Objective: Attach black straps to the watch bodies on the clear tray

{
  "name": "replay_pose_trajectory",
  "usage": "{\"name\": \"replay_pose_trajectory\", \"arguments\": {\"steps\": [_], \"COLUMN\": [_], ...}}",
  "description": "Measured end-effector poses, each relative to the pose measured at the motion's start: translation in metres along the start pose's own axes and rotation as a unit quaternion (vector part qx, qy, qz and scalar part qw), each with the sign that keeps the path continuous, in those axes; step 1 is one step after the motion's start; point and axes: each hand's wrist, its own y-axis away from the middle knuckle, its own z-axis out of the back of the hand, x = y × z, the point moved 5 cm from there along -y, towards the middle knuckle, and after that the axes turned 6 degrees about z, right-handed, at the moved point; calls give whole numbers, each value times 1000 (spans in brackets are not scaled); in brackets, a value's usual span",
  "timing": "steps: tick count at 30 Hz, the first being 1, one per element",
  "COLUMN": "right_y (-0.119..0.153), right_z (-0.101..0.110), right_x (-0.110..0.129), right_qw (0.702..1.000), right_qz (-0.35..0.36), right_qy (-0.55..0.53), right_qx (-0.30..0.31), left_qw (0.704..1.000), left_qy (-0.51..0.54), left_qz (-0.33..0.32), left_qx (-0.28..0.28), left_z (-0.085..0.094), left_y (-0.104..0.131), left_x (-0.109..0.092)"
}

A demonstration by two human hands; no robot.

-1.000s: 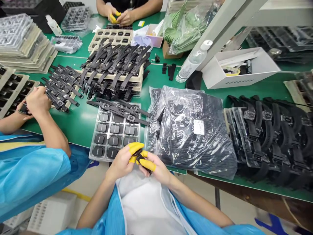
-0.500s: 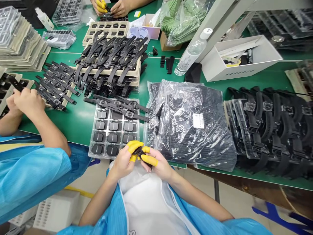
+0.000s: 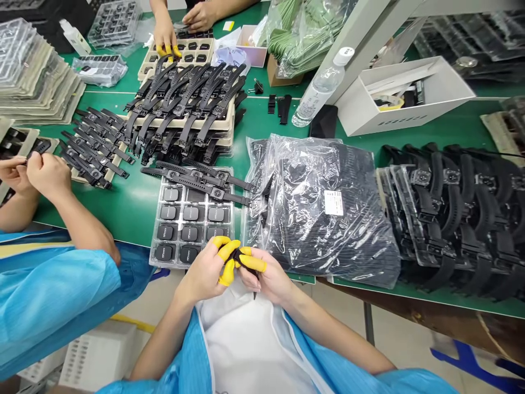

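My left hand (image 3: pixel 209 272), in yellow finger cots, pinches a small black smartwatch (image 3: pixel 235 255) in front of my chest. My right hand (image 3: pixel 270 278), also in yellow cots, closes on a black watch strap (image 3: pixel 249 269) that meets the watch; a dark tip of it shows below the fingers. The fingers cover most of both parts. Just beyond my hands lies a clear plastic tray (image 3: pixel 153 241) with rows of square black watch cases (image 3: pixel 190 233). Several watches with straps (image 3: pixel 217 193) rest across the tray's far end.
To the right lies a clear bag of black straps (image 3: pixel 303 219), then stacked trays of strapped watches (image 3: pixel 451 208). Farther back are a watch pile (image 3: pixel 188 104), a water bottle (image 3: pixel 320 90) and a white box (image 3: pixel 406 104). Co-workers' hands (image 3: pixel 49 174) work at left and at the far side.
My left fingers have shifted and curled over the watch, covering more of it. The strap's tip now shows beneath my right hand. Across the table, a co-worker's hand has moved down to a tray.
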Motion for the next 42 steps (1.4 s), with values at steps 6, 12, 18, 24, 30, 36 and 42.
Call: {"name": "replay_pose_trajectory", "arguments": {"steps": [6, 12, 18, 24, 30, 36, 42], "right_y": [2, 0, -4, -4, 4, 3, 4], "right_z": [3, 7, 5, 3, 24, 15, 8], "right_x": [3, -3, 8, 6, 10, 11, 5], "right_qw": [997, 992, 980, 975, 959, 978, 982], "right_qz": [2, 38, 94, -21, -58, 34, 3], "right_qy": [82, 116, 175, 209, 274, 203, 183], "right_qx": [11, 13, 9, 73, 43, 3, 41], "left_qw": [999, 996, 968, 842, 776, 957, 995], "left_qy": [-19, 86, 180, 388, 403, 220, 83], "left_qz": [3, -1, 76, 175, 231, 159, 49], "left_qx": [30, 1, -158, -331, -426, -99, -22], "left_z": [0, -3, -8, 2, 34, -7, -19], "left_y": [-1, 4, 7, 8, 21, 7, 3], "left_x": [0, 10, 22, 37, 54, 25, 7]}}
